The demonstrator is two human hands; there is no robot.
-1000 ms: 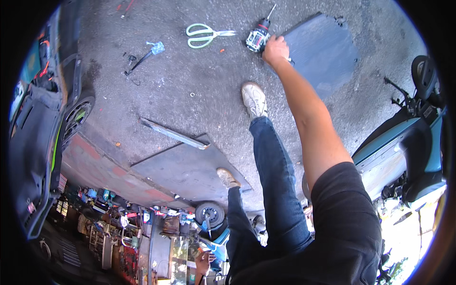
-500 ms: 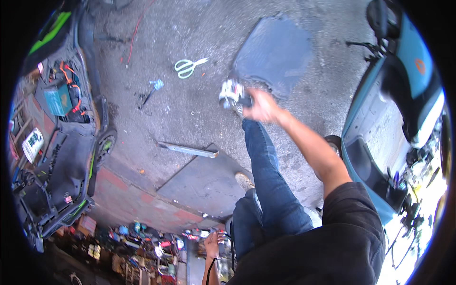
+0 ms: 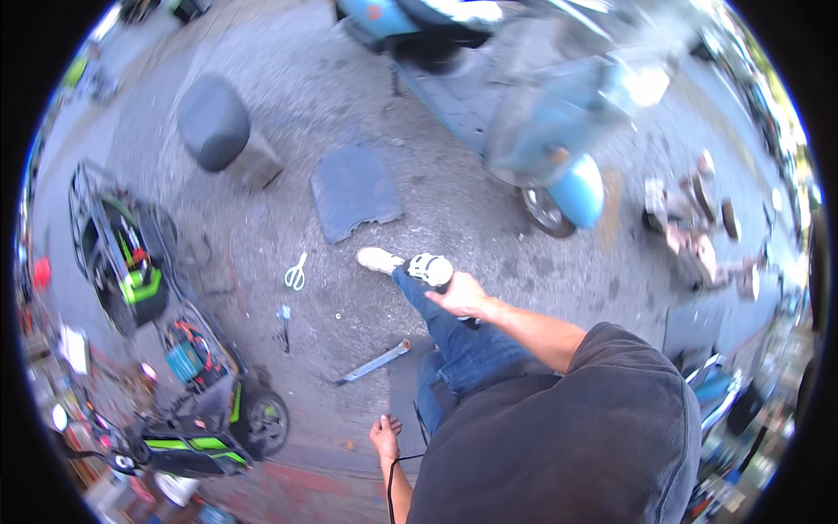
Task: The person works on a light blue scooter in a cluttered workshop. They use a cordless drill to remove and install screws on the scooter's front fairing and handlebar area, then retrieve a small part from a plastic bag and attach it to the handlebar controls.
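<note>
My right hand (image 3: 461,297) is closed around the dark grip of a white-and-black power tool (image 3: 430,269). Its exact kind is hard to make out. The tool is held in front of my right leg, near a white shoe (image 3: 380,259). Low on the left, my left hand (image 3: 385,434) hangs with loosely bent fingers and nothing visible in it. A thin black cord (image 3: 408,458) passes by that wrist. Scissors with pale green handles (image 3: 295,277) and a metal bar (image 3: 374,361) lie on the ground left of my legs.
A dark flat mat (image 3: 356,190) lies ahead. Behind it stands a dark rounded seat-like object (image 3: 214,124). A blue scooter (image 3: 532,131) is parked ahead right, a partly stripped black-and-green one (image 3: 196,437) at left. A small tool with a blue end (image 3: 285,314) lies on the ground.
My view has swung right, bringing the blue scooter from the right edge to the top. My right hand still holds the tool, now nearer my body. My legs have shifted.
</note>
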